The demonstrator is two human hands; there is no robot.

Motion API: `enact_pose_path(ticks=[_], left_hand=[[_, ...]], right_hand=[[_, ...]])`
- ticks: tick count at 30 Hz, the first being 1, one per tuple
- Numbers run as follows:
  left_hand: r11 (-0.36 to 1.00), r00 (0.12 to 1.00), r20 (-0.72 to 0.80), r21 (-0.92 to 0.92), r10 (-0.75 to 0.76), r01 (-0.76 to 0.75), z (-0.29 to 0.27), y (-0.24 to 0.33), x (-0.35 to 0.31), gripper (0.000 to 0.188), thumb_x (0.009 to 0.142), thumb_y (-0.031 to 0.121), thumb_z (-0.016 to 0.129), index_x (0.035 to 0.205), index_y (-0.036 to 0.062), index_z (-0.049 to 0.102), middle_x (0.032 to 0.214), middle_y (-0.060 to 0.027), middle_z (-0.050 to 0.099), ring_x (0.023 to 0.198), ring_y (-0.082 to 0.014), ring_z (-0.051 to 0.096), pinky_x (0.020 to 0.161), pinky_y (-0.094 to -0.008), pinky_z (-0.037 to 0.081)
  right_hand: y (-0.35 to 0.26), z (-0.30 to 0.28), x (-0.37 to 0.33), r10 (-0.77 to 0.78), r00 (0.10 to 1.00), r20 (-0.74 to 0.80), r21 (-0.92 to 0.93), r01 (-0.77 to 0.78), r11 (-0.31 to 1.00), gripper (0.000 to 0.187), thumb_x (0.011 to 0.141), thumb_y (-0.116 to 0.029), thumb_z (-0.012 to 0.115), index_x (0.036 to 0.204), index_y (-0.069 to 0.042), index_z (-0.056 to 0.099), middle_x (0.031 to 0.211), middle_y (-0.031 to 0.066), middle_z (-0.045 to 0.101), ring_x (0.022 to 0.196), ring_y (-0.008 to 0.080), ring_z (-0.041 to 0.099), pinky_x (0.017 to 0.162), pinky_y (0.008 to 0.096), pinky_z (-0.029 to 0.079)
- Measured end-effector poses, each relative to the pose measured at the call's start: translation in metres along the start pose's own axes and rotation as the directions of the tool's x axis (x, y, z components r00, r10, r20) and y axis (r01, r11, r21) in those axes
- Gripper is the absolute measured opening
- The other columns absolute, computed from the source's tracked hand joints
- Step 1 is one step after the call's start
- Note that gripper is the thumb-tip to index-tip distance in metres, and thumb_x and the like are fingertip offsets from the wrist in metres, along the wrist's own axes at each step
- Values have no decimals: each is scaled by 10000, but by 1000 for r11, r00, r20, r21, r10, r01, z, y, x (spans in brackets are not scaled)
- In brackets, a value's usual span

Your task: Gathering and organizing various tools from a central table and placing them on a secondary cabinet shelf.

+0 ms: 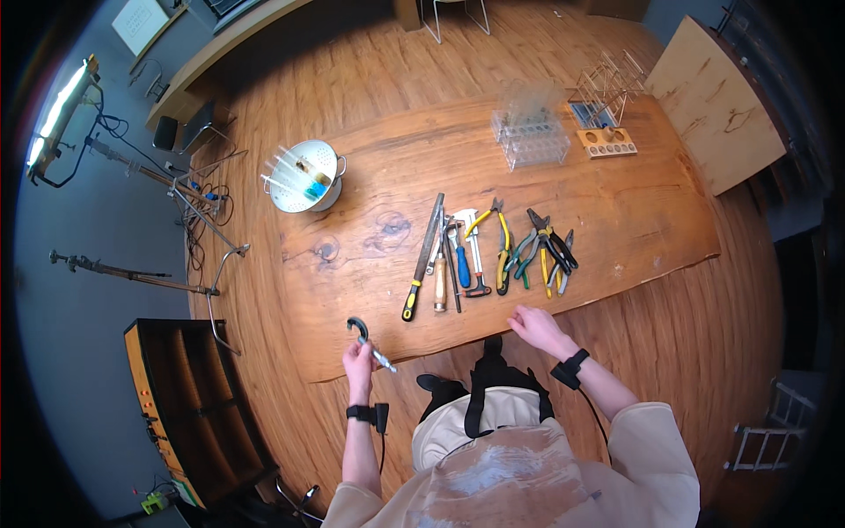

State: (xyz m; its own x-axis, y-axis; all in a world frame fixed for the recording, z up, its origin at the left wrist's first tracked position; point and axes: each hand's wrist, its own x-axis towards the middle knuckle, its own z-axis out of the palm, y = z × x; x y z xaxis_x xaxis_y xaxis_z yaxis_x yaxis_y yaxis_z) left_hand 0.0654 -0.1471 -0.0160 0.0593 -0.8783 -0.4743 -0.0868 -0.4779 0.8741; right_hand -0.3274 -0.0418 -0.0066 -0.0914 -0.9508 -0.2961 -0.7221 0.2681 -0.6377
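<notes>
My left hand (357, 359) is closed around a micrometer (362, 329) with a dark C-shaped frame and a silver barrel, held over the table's front left edge. My right hand (539, 329) hovers at the front edge with its fingers curled together and no object visible in them. Beyond it lies a row of hand tools. From the left come a file (430, 246) with a yellow and black handle, a wooden-handled tool (440, 286), a blue-handled tool (462, 267), a caliper (473, 246), yellow-handled pliers (504, 255) and a cluster of more pliers (546, 242).
On the wooden table (387, 180), a white colander (300, 204) holding clear tubes and a blue item stands far left. Clear racks (531, 141), a wooden block with holes (607, 143) and a wire rack (613, 84) stand far right. Left of the table are stands and a lamp (66, 114).
</notes>
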Motion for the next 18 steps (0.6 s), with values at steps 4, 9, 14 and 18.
enact_pose_path(ticks=[4, 9, 14, 18], left_hand=[[998, 996, -81, -62, -31, 26, -50, -20, -32, 113, 845, 93, 587, 755, 36, 550, 566, 0, 527, 407, -51, 433, 369, -187, 306], [997, 980, -183, -37, -74, 69, -109, -31, -64, 107, 849, 81, 595, 759, 28, 573, 578, 1, 550, 394, -44, 426, 350, -186, 299], [998, 971, -230, -12, -60, 59, -164, -57, -102, 88, 835, 79, 633, 800, 26, 573, 604, 1, 579, 416, -48, 467, 350, -188, 323], [995, 951, -292, -54, -99, 87, -194, -78, -132, 85, 827, 67, 633, 802, 15, 570, 603, -8, 583, 417, -56, 475, 350, -196, 340]], right_hand=[[-40, 23, 21, -41, 999, -23, 14, 41, 999, 259, 874, -251, 542, 856, 5, 570, 755, 183, 652, 736, 362, 637, 666, 451, 501], [-85, 59, 70, -62, 989, -135, -76, 52, 996, 278, 881, -266, 541, 876, 10, 573, 725, 194, 646, 710, 369, 638, 646, 458, 506], [-113, 83, 106, 109, 979, -171, -235, -148, 961, 427, 872, -398, 562, 848, 22, 636, 771, 218, 659, 758, 379, 653, 653, 461, 528], [-99, 103, 120, 157, 973, -170, -231, -194, 953, 538, 834, -486, 587, 825, 46, 660, 808, 246, 657, 787, 385, 653, 702, 456, 525]])
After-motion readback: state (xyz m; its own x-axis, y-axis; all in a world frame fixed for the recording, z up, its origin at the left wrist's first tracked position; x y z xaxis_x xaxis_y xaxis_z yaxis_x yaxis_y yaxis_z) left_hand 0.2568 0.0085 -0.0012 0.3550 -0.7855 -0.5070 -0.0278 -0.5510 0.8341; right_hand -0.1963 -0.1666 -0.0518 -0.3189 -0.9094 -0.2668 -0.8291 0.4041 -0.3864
